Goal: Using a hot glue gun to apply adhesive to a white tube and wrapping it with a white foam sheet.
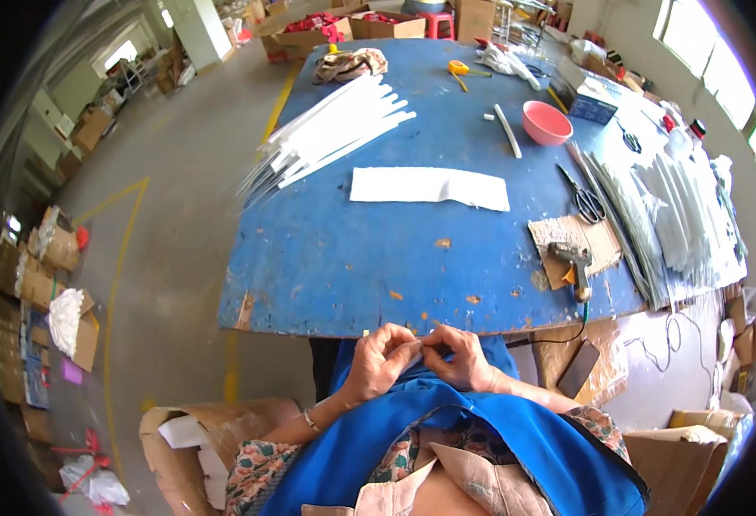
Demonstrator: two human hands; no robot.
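Blue apron cloth covers the person's lap, and just above it both hands meet at the near edge of the blue table. Left hand and right hand pinch a small white strip between their fingertips, fingers closed on it from either side; the piece is so small that its shape is hard to make out. It sits over the lap, just short of the table's edge.

Beyond the pinch, toward the middle of the table, lies a flat white sheet, well apart from the hands. Farther off and to the left of it spreads a fan of long white strips. Off to the right of the grip, a glue gun rests on a piece of cardboard, with scissors just beyond it and a pink bowl farther away. Clear plastic sleeves are heaped along the table's right side. Down to the left of the hands stands an open cardboard box on the floor.
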